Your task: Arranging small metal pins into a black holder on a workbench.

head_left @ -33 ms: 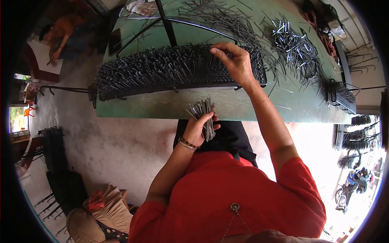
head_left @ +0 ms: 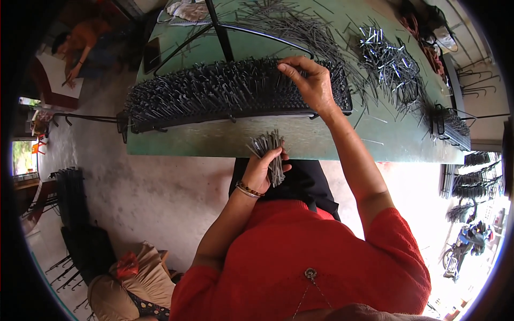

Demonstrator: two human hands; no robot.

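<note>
My left hand (head_left: 263, 167) is wrapped round a bundle of thin grey metal strips (head_left: 266, 143) at the table's near edge. The strips fan out above my thumb, and their other ends stick out below the fingers. Over the right part of a long black rack (head_left: 225, 113), my right hand (head_left: 310, 83) has thumb and forefinger pinched together at the strip tops. Whatever is between those fingertips is too small to make out. Upright dark strips (head_left: 187, 91) crowd most of the rack, while its right part shows more bare mesh.
Loose strips (head_left: 300, 27) lie across the far side of the green table (head_left: 369, 125), with a shinier heap (head_left: 391, 64) at the right. A black bent-rod frame (head_left: 222, 37) rises behind the rack. Another rack (head_left: 452, 128) sits at the right end. A person (head_left: 88, 43) works at far left.
</note>
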